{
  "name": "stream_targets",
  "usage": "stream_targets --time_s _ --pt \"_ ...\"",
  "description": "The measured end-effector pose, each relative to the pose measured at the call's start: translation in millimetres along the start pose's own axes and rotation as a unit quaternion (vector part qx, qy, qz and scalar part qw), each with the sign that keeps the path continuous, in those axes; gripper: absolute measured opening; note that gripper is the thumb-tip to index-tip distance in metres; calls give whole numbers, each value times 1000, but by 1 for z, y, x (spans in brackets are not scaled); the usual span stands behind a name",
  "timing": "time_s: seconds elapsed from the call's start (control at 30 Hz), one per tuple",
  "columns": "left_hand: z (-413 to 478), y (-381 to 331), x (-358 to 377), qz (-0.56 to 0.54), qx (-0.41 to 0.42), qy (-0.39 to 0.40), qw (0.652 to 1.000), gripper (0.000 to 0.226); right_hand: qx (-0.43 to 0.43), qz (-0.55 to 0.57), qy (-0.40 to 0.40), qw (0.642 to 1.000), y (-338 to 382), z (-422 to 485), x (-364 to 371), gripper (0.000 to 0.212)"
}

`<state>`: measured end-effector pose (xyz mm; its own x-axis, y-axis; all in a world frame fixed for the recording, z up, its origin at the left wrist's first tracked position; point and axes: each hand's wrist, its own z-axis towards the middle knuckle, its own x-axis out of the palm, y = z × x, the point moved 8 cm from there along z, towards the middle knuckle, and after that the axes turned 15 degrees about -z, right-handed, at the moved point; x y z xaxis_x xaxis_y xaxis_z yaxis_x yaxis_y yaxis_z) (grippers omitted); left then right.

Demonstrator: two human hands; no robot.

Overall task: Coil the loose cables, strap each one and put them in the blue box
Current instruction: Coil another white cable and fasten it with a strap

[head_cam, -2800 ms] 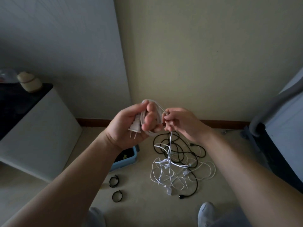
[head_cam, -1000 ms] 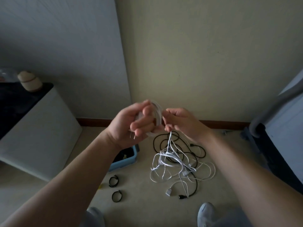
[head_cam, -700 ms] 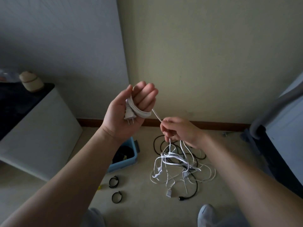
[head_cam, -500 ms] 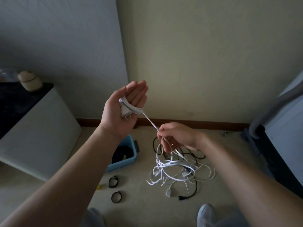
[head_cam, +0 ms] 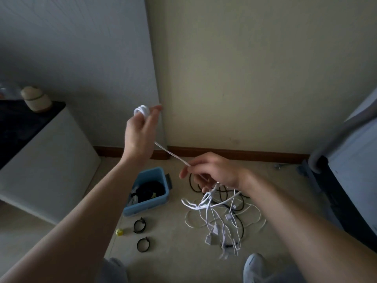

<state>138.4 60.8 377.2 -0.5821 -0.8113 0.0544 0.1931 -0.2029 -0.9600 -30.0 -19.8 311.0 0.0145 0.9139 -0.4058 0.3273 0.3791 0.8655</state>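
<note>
Your left hand (head_cam: 140, 135) is raised in the middle of the frame, in front of the wall corner. Its fingers point up, nearly straight, with a few loops of the white cable (head_cam: 171, 154) wound round them. Blur hides the thumb, so you cannot tell whether it clamps the loops.

From there the cable runs taut, down and to the right, into your right hand (head_cam: 214, 172). That hand pinches it between thumb and curled fingers. Below this hand the rest hangs into a loose white tangle on the floor, lying across a black cable (head_cam: 192, 184).

The blue box (head_cam: 142, 208) sits on the floor left of the tangle, below your left wrist, and holds a dark bundle. Two black straps (head_cam: 139, 225) lie just in front of the box, with a small yellow piece (head_cam: 119, 232) beside them.

A white cabinet (head_cam: 51, 170) fills the left side. One shoe (head_cam: 254, 266) shows at the bottom edge.
</note>
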Motion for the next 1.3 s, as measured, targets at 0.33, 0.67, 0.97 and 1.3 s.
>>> stream_targets --time_s 0.33,0.67,0.97,1.3 --pt "-35 40 56 215 -11 285 934 49 -98 -14 -163 982 14 -7 -42 20" --pt "-73 32 84 -39 -243 443 862 48 -98 -4 -278 956 -1 -8 -73 6" --pt "-70 7 85 -459 -353 424 697 37 -52 -69 -226 970 -9 -9 -68 16" --pt "-54 8 77 -454 -374 356 726 39 19 -180 -231 956 -25 -8 -63 31"
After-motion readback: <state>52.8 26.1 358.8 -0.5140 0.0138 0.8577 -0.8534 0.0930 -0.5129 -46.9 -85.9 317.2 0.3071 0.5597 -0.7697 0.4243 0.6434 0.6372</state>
